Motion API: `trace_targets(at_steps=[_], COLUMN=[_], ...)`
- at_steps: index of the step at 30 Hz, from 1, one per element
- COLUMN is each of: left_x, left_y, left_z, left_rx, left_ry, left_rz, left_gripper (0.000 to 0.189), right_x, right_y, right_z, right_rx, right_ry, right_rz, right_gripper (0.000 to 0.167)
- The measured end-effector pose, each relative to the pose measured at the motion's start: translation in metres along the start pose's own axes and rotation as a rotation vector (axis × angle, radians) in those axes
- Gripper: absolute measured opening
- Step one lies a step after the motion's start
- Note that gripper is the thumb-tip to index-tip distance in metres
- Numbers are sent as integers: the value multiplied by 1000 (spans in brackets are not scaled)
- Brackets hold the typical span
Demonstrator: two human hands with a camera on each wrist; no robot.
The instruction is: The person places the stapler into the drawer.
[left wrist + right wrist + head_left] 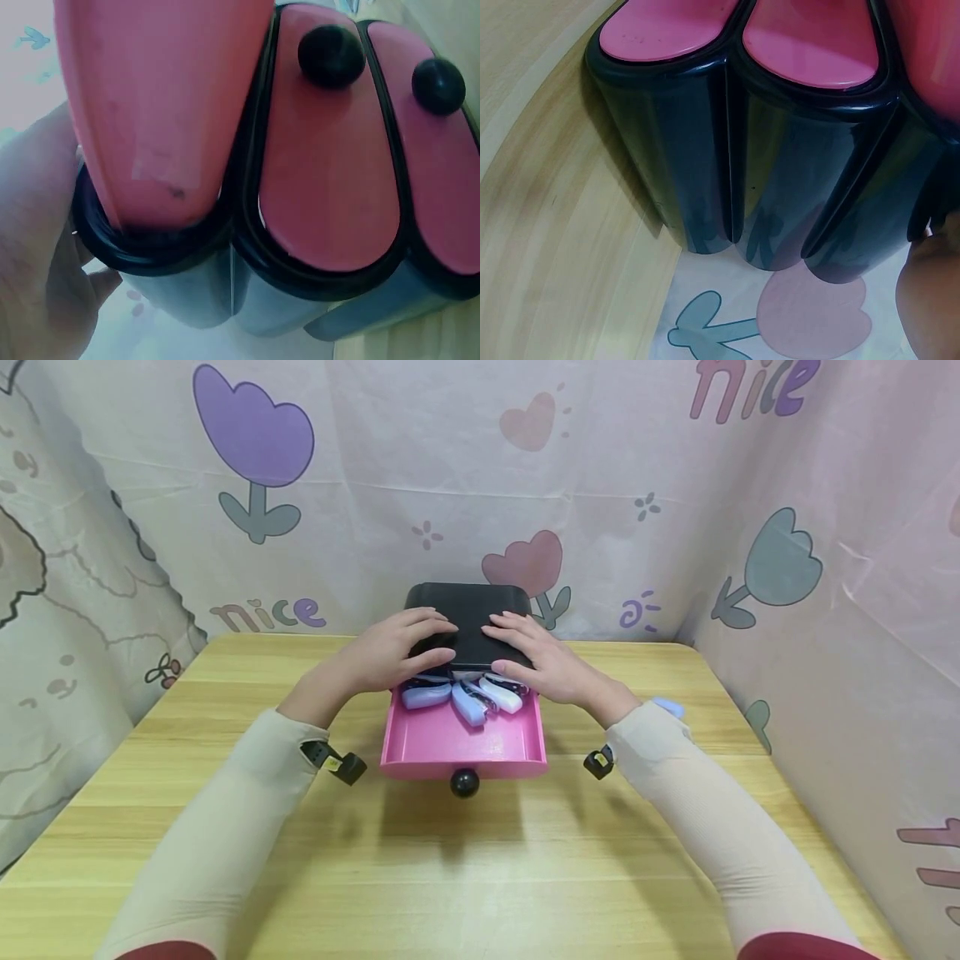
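Observation:
A black drawer unit stands at the back of the table, its top pink drawer pulled out by a round black knob's side facing me. At the drawer's rear lie a blue-violet stapler, a light blue stapler and a whitish one, partly under the unit's top. My left hand rests on the unit's left upper edge, fingers extended. On the right upper edge lies my right hand, fingers likewise extended. Two lower pink drawers are closed in the left wrist view.
A light blue object lies on the wooden table at the right, partly hidden by my sleeve. A patterned cloth hangs close behind the unit and along both sides of the table.

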State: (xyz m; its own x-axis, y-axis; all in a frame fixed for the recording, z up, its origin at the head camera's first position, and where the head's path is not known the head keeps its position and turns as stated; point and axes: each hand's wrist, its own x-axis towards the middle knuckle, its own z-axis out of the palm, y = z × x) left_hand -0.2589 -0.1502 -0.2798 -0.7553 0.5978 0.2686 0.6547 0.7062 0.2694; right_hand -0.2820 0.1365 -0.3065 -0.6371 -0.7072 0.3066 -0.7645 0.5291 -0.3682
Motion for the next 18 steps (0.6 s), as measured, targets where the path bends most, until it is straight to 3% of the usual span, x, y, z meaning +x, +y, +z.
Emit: trace_targets(at_steps=[4, 9, 18], left_x=[5, 2, 0], left_y=[-6, -12, -18], left_z=[0, 1, 4], left_rx=[-12, -42, -24], left_ry=[-57, -119, -126], left_rz=[-12, -34, 15], left_gripper=[60, 66, 62], right_x=[0, 1, 0], right_y=[1, 1, 2], right_z=[1, 2, 0], right_rx=[-6, -2, -4], right_ry=[0, -1, -1], right_rz=[-3, -6, -10], right_gripper=[61, 61, 61])
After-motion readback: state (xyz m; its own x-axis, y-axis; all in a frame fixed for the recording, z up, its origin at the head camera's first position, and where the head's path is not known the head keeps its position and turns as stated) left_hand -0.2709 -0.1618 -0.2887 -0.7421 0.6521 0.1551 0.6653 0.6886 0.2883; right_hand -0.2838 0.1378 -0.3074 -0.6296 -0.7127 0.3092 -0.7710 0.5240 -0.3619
